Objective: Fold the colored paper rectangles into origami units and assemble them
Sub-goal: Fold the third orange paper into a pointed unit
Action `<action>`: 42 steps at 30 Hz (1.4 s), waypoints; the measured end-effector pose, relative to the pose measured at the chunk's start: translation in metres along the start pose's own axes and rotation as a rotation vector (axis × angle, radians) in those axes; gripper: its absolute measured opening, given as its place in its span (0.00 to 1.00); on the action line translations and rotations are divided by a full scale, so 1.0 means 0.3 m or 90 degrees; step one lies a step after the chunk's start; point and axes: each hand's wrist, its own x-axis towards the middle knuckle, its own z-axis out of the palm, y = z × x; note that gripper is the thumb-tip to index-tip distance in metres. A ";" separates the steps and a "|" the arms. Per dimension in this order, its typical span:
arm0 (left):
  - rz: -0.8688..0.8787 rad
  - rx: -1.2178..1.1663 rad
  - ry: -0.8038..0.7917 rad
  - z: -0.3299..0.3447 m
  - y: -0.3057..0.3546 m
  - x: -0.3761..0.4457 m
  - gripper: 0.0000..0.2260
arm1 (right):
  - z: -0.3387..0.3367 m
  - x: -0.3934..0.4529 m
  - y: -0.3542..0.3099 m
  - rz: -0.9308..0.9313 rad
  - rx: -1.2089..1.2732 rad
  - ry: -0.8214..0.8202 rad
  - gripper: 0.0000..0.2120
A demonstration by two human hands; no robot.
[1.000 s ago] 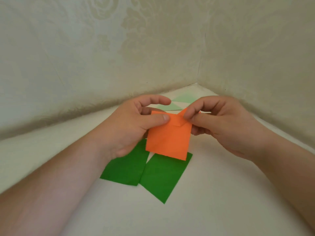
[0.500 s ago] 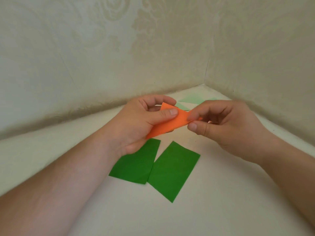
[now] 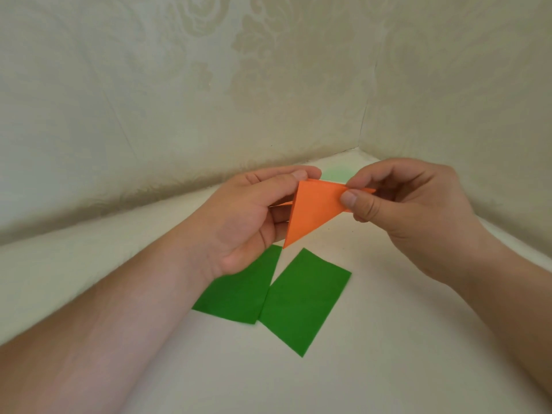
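Both hands pinch the orange paper [image 3: 313, 210] up off the table, left hand [image 3: 254, 216] at 9 o'clock, right hand [image 3: 400, 210] at 3, probably to steady the crease, green rectangles [image 3: 301, 300] waiting below at 6.

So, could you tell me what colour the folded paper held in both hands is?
Orange: the folded paper, head view.

Left hand [image 3: 248, 219] fingers curled gripping, right hand [image 3: 409, 210] fingers pinching, forearms converging

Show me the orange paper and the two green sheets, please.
orange paper [image 3: 313, 213], head view, middle of its triangular face.
left green sheet [image 3: 239, 291], head view, its centre.
right green sheet [image 3: 304, 300], head view, its centre.
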 end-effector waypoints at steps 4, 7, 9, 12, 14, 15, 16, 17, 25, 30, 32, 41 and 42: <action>0.014 0.022 -0.013 0.000 0.002 -0.003 0.12 | 0.003 0.002 -0.003 0.003 -0.008 0.018 0.07; 0.113 0.123 0.022 -0.002 -0.010 -0.003 0.12 | 0.001 0.004 -0.004 0.013 -0.018 0.022 0.07; 0.232 0.253 0.070 -0.009 -0.028 0.001 0.09 | 0.000 0.004 -0.004 0.024 -0.017 0.025 0.07; 0.298 0.322 0.086 -0.020 -0.047 0.011 0.07 | -0.001 0.004 -0.001 0.030 -0.016 0.021 0.06; 0.297 0.316 0.089 -0.022 -0.047 0.014 0.07 | -0.003 0.005 0.000 0.029 -0.018 0.018 0.05; 0.295 0.314 0.089 -0.021 -0.046 0.013 0.07 | -0.004 0.005 0.001 0.032 -0.019 0.015 0.05; 0.293 0.313 0.087 -0.019 -0.044 0.011 0.07 | -0.005 0.005 0.002 0.035 -0.019 0.010 0.04; 0.289 0.312 0.085 -0.017 -0.043 0.009 0.07 | -0.005 0.006 0.002 0.039 -0.018 0.006 0.04; 0.236 0.315 0.070 -0.016 -0.042 0.007 0.06 | -0.013 0.010 0.019 0.114 0.029 -0.004 0.05; 0.213 0.349 0.047 -0.024 -0.050 0.017 0.05 | -0.011 0.011 0.024 0.174 0.029 -0.011 0.01; 0.215 0.359 0.036 -0.025 -0.053 0.020 0.06 | -0.009 0.014 0.023 0.184 0.031 -0.009 0.02; 0.155 0.355 -0.049 -0.019 0.008 0.056 0.07 | -0.012 0.015 0.013 0.232 0.076 -0.003 0.03; 0.158 0.367 -0.059 -0.012 0.032 0.065 0.07 | -0.013 0.027 0.004 0.248 0.091 -0.002 0.02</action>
